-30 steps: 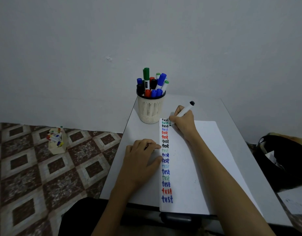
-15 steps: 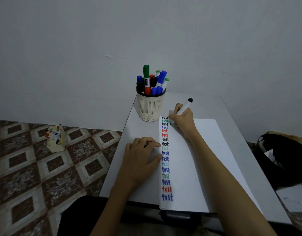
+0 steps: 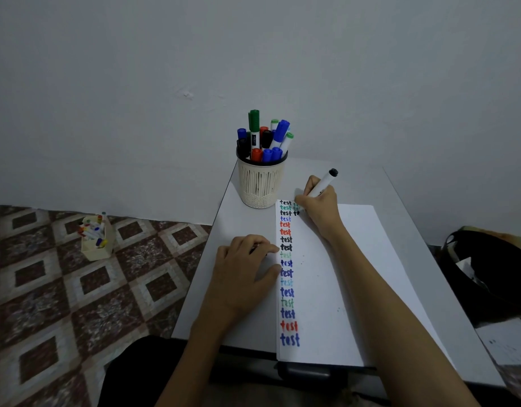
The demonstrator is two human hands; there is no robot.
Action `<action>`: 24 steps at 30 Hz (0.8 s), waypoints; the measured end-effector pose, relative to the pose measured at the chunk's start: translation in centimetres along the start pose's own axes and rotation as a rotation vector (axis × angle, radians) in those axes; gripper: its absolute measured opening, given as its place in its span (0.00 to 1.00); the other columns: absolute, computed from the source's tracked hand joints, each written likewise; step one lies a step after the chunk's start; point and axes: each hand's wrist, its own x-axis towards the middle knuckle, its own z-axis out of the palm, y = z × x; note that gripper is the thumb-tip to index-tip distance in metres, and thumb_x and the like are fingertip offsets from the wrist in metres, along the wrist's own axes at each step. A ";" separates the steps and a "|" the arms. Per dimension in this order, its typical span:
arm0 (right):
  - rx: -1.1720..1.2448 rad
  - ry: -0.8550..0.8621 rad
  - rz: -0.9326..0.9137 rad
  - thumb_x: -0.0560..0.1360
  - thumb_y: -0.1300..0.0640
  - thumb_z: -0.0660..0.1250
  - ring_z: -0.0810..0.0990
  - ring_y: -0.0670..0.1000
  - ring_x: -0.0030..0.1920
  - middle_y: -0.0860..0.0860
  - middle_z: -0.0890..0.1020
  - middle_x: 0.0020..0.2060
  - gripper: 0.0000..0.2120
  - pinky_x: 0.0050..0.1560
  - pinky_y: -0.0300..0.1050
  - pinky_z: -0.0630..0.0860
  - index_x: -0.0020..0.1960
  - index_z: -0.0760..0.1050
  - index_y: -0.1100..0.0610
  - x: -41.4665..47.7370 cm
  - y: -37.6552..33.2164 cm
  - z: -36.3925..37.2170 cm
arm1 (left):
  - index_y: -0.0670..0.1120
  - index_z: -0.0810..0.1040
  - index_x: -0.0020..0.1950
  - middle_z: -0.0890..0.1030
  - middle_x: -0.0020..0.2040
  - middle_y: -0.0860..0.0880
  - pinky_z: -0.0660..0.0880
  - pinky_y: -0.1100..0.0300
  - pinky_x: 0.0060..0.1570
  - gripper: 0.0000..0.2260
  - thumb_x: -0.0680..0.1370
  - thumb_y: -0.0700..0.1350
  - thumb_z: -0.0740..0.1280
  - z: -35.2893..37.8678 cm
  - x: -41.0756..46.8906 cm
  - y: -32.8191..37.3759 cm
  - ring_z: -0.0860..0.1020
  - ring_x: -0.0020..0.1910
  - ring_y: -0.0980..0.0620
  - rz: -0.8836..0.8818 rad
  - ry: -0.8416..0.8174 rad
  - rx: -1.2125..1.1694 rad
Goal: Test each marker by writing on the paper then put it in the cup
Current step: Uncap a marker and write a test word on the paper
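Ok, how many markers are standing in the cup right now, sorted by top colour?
Blue tops: 4
Green tops: 3
Red tops: 2
Black tops: 2
Total: 11 showing above the rim of the cup; any sunk lower are hidden.

Marker (image 3: 323,183): tip hidden behind your right hand (image 3: 319,212), which also covers part of the second-column words. Dark item (image 3: 254,248) under your left hand (image 3: 244,271): unidentifiable. Floor box (image 3: 96,239) contents: too small. Black bag (image 3: 494,274): cut by right edge.
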 end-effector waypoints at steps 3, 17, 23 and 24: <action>-0.019 -0.007 0.010 0.71 0.71 0.68 0.82 0.57 0.39 0.60 0.75 0.34 0.16 0.34 0.40 0.80 0.36 0.63 0.59 0.1 -0.1 0.0 | 0.54 0.75 0.57 0.73 0.59 0.56 0.60 0.58 0.54 0.18 0.74 0.60 0.56 -0.1 0.0 0.0 0.68 0.59 0.56 0.001 -0.006 -0.001; -0.036 0.069 0.034 0.71 0.72 0.66 0.82 0.65 0.42 0.60 0.72 0.34 0.17 0.43 0.59 0.80 0.34 0.61 0.57 0.0 -0.1 0.1 | 0.54 0.75 0.57 0.73 0.58 0.57 0.60 0.58 0.53 0.17 0.73 0.59 0.56 -0.1 0.0 0.0 0.68 0.59 0.57 -0.002 0.004 -0.004; 0.104 0.139 0.053 0.70 0.74 0.66 0.77 0.52 0.29 0.58 0.69 0.30 0.17 0.33 0.45 0.79 0.34 0.63 0.58 -0.1 -0.1 -0.4 | 0.55 0.75 0.56 0.73 0.58 0.57 0.61 0.58 0.52 0.17 0.73 0.59 0.56 -0.2 0.0 0.2 0.69 0.59 0.57 -0.007 0.000 -0.005; 0.128 0.169 0.039 0.70 0.74 0.66 0.72 0.47 0.26 0.55 0.67 0.28 0.17 0.30 0.40 0.76 0.34 0.63 0.58 -0.1 0.0 -0.8 | 0.55 0.75 0.56 0.73 0.58 0.57 0.60 0.58 0.53 0.17 0.73 0.59 0.56 -0.1 0.0 0.2 0.68 0.59 0.57 -0.008 -0.005 -0.003</action>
